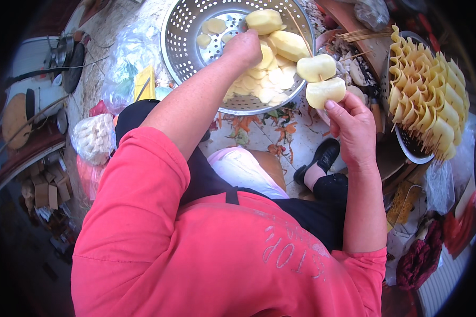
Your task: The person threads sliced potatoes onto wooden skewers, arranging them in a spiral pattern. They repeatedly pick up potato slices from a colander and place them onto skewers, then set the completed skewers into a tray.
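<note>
My right hand (351, 119) grips a wooden skewer (298, 29) at its lower end, thumb against a potato slice (325, 93). A second potato slice (316, 66) is threaded just above it, and the bare stick points up and left. My left hand (244, 48) reaches into a perforated metal colander (174, 43), over a heap of thin potato slices (267, 85). Its fingers are turned away, so what they hold is hidden. Beside it in the colander are a whole peeled potato (264, 21) and another peeled potato (289, 44). A few loose slices (214, 26) rest on the colander's far left side.
At right, a second colander (412, 148) carries many skewers of wavy potato slices (426, 95). Bare skewers (365, 35) lie on a wooden board (353, 16). Vegetable peelings (244, 123) litter the tiled floor. Plastic bags (131, 63) and a yellow packet (144, 83) lie left.
</note>
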The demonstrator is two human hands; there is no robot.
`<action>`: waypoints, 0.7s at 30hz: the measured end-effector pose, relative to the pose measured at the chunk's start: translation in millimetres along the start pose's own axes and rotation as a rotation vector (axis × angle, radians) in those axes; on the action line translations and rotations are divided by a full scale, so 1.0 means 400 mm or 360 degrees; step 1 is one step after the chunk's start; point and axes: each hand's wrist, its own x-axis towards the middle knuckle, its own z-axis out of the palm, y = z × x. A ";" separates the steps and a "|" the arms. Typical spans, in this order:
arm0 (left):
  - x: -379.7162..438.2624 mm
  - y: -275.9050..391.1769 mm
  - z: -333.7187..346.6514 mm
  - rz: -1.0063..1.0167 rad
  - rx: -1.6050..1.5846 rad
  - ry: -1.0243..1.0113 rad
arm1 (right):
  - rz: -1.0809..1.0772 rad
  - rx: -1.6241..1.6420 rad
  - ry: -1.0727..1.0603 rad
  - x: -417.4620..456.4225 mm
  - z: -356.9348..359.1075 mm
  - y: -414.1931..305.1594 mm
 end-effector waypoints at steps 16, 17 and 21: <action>-0.038 0.011 -0.022 -0.0040 0.0022 -0.0024 | 0.0008 -0.0134 -0.0042 -0.019 0.013 0.004; -0.038 0.012 -0.025 -0.0046 0.0024 -0.0037 | 0.0009 -0.0138 -0.0044 -0.019 0.011 0.005; -0.034 0.010 -0.020 -0.0065 0.0032 -0.0037 | -0.0014 -0.0154 -0.0084 -0.021 0.007 0.008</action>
